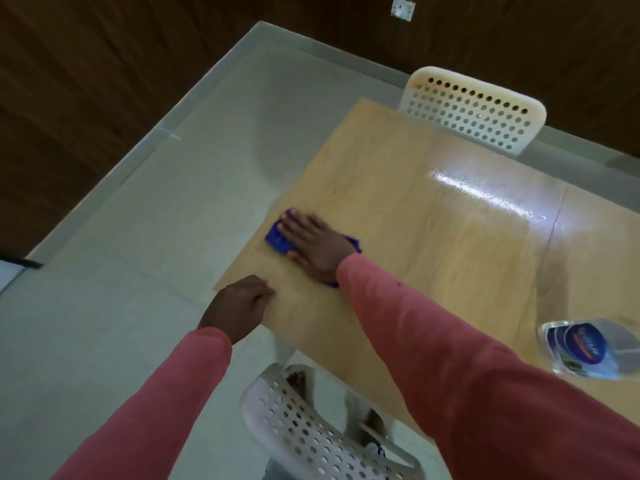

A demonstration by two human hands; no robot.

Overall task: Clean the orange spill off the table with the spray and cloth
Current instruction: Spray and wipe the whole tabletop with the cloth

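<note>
Wooden table (pixel 433 220), blue cloth (pixel 277 237) under flat right hand (pixel 311 247) (near corner)

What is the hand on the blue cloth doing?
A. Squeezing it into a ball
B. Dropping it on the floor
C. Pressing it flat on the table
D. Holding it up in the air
C: the right hand lies with straight fingers on top of the cloth, which is flat against the table near its edge.
</note>
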